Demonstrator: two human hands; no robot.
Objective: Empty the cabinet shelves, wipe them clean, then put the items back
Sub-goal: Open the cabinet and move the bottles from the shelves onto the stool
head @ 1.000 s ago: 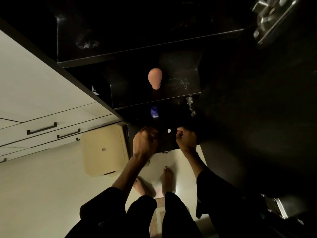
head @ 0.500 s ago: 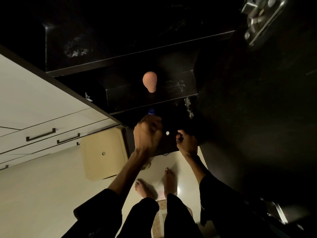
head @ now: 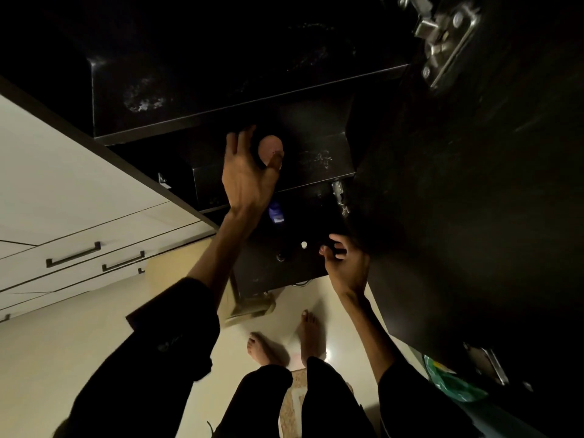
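Observation:
The dark cabinet has stepped shelves. A pink egg-shaped item sits on the middle shelf. My left hand reaches up to it with fingers spread around it and the thumb touching its side. Below, a small blue bottle stands on the lower shelf, along with a tiny white round piece and a dark cap-like piece. My right hand rests at that shelf's right end, its fingers pinched on a small dark item. The top shelf shows only dusty smears.
The open cabinet door with metal hinges fills the right side. Cream drawers with bar handles run along the left. A beige box sits on the floor by the cabinet, and a green bag lies at the lower right.
My left hand has risen from the lower shelf to the pink item and opened around it, uncovering the blue bottle. My right hand has stayed at the lower shelf.

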